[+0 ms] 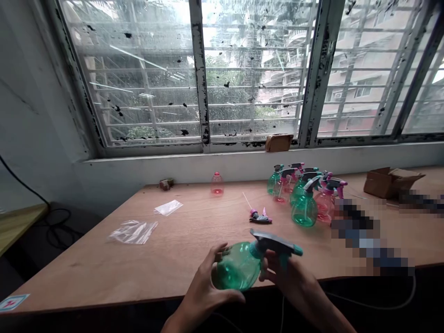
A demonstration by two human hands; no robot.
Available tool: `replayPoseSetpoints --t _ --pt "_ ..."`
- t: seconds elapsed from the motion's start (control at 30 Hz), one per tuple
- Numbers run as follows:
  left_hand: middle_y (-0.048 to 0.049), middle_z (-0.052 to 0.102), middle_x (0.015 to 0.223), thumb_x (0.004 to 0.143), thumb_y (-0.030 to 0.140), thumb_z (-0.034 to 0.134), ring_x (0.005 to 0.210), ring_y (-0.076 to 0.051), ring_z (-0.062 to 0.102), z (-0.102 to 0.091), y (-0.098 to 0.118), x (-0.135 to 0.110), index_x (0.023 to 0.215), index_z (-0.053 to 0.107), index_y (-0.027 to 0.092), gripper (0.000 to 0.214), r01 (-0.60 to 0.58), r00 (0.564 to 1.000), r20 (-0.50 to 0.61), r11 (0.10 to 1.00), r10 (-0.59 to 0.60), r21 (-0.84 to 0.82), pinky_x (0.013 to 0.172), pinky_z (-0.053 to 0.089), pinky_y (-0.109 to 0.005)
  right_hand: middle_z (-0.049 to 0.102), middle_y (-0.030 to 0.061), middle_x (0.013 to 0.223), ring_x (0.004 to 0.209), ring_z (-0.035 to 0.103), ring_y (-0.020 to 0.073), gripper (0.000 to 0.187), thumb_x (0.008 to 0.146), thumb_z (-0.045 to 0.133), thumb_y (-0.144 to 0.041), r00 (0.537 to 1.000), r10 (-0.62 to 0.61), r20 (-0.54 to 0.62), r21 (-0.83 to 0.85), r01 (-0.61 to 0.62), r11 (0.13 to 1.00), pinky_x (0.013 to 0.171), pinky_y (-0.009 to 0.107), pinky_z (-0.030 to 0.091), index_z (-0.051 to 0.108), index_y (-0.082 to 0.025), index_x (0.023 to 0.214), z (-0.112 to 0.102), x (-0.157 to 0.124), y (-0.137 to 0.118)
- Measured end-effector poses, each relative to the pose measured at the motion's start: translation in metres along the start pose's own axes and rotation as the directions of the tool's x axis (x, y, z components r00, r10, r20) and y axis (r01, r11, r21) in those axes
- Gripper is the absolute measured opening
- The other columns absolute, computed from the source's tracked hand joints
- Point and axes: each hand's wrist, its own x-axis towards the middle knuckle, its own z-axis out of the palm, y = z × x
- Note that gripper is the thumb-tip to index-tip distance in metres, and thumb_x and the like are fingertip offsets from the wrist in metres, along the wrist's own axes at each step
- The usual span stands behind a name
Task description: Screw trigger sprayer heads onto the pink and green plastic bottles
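A translucent green spray bottle [239,269] with a grey and teal spray head [274,243] is tilted over the table's front edge, its nozzle pointing right. My left hand [204,284] wraps round the bottle's rounded body, thumb beneath. Close under the spray head, my right hand [293,277] has its fingers curled at the neck and trigger; part of its grip is hidden behind the head. Beyond the bottle lies a loose pink and grey spray head [259,217] with a thin tube. Farther back stands a pink bottle [217,187] with no spray head.
Several green and pink spray bottles [305,210] stand grouped at the right. Clear plastic bags [135,232] lie at the left of the wooden table [97,273]. A cardboard box [388,183] sits far right, a brown block [278,143] on the windowsill. Blurred patches cover the right side.
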Motion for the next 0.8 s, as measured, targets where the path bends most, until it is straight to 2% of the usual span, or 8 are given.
replayPoseSetpoints --t 0.07,0.17,0.27,0.33,0.4,0.53,0.67,0.8 --pt "-0.0114 0.058 0.136 0.063 0.034 0.087 0.123 -0.034 0.055 0.001 0.002 0.002 0.134 0.046 0.027 0.082 -0.004 0.998 0.061 0.994 -0.003 0.111 0.102 0.047 -0.042 0.07 0.0083 0.098 0.096 0.062 0.0304 0.042 0.09 0.047 -0.06 0.995 -0.097 -0.005 -0.252 0.093 0.963 0.091 0.047 0.048 0.072 -0.029 0.103 0.004 -0.003 0.003" --pt "-0.0103 0.059 0.136 0.075 0.044 0.077 0.125 -0.034 0.054 0.003 0.0 0.004 0.139 0.044 0.03 0.074 -0.067 0.996 0.074 0.946 0.045 0.317 0.105 0.044 -0.046 0.059 0.0071 0.128 0.128 0.045 0.0328 0.031 0.091 0.056 -0.047 0.972 -0.235 0.017 -0.586 0.2 0.785 0.11 0.047 0.033 0.066 -0.031 0.117 0.01 -0.007 0.012" --pt "-0.0119 0.053 0.143 0.076 0.053 0.073 0.13 -0.037 0.048 0.005 -0.007 0.004 0.146 0.035 0.029 0.083 -0.169 0.985 0.121 0.843 0.124 0.511 0.107 0.041 -0.051 0.04 0.0057 0.149 0.137 0.036 0.0328 0.066 0.082 0.071 -0.041 0.963 -0.26 0.069 -0.678 0.236 0.696 0.113 0.046 0.033 0.04 -0.035 0.14 0.015 -0.007 0.025" --pt "-0.0149 0.045 0.149 0.074 0.059 0.071 0.135 -0.038 0.041 0.007 -0.012 0.003 0.15 0.026 0.026 0.094 -0.23 0.972 0.187 0.765 0.145 0.602 0.109 0.038 -0.054 0.039 0.0073 0.15 0.132 0.045 0.0318 0.082 0.08 0.074 -0.04 0.97 -0.238 0.05 -0.693 0.205 0.692 0.106 0.045 0.042 0.026 -0.036 0.146 0.014 -0.004 0.03" --pt "-0.0169 0.039 0.152 0.074 0.063 0.067 0.138 -0.04 0.036 0.009 -0.016 0.002 0.152 0.021 0.025 0.098 -0.275 0.959 0.242 0.686 0.148 0.673 0.11 0.036 -0.056 0.042 0.0093 0.148 0.125 0.052 0.0312 0.079 0.082 0.071 -0.042 0.968 -0.252 -0.003 -0.747 0.165 0.645 0.101 0.044 0.047 0.025 -0.034 0.146 0.006 0.002 0.028" --pt "-0.0159 0.041 0.152 0.084 0.062 0.055 0.138 -0.038 0.037 0.015 -0.02 0.001 0.149 0.029 0.024 0.08 -0.342 0.938 0.306 0.55 0.161 0.762 0.111 0.034 -0.053 0.048 0.0141 0.141 0.113 0.059 0.0335 0.08 0.083 0.066 -0.051 0.911 -0.368 -0.184 -0.883 0.012 0.47 0.094 0.048 0.049 0.023 -0.029 0.147 -0.028 0.017 0.008" --pt "-0.0152 0.044 0.15 0.086 0.058 0.056 0.137 -0.036 0.04 0.018 -0.021 0.002 0.145 0.036 0.023 0.072 -0.341 0.939 0.311 0.494 0.146 0.799 0.111 0.035 -0.05 0.052 0.0172 0.136 0.119 0.054 0.0395 0.077 0.085 0.059 -0.057 0.814 -0.536 -0.224 -0.973 -0.153 0.174 0.091 0.051 0.048 0.024 -0.026 0.146 -0.063 0.034 -0.014" --pt "-0.0162 0.042 0.151 0.084 0.057 0.06 0.137 -0.037 0.04 0.018 -0.02 0.001 0.145 0.036 0.022 0.074 -0.339 0.939 0.321 0.475 0.122 0.812 0.11 0.036 -0.051 0.05 0.0182 0.141 0.113 0.06 0.0391 0.069 0.093 0.048 -0.053 0.852 -0.483 -0.204 -0.966 -0.255 -0.042 0.081 0.045 0.052 0.018 -0.024 0.148 -0.072 0.059 -0.03"
